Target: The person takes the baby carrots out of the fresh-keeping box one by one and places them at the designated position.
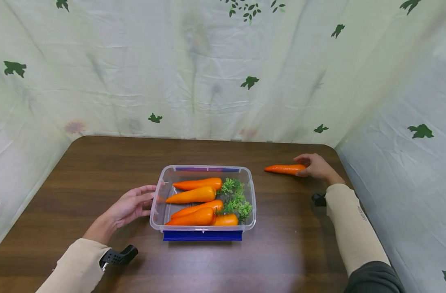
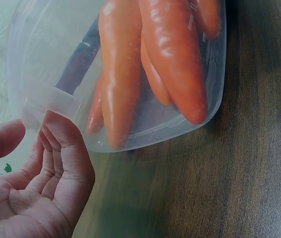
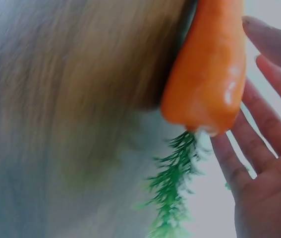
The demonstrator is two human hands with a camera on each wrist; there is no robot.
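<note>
Orange carrots (image 1: pixel 191 195), several of them with frilly green tops (image 1: pixel 235 199), lie in a clear plastic box (image 1: pixel 253 191). At the box's left wall is my left hand (image 1: pixel 133 205), its fingertips against the plastic and its thumb (image 2: pixel 1 141) held apart. Off to the right, another carrot (image 1: pixel 281 169) points left on the table. My right hand (image 1: pixel 316 167) is at that carrot's thick end, thumb on the near side and fingers on the far side. In the right wrist view the fingers (image 3: pixel 259 121) look straight beside the carrot, some tips hidden behind it.
The brown wooden table (image 1: pixel 208 264) has a far edge close to a pale leaf-patterned sheet (image 1: pixel 208 73). Blue clips (image 1: pixel 202 236) run along the box's near and far sides. More sheeting (image 1: pixel 409 171) hangs close beside my right arm.
</note>
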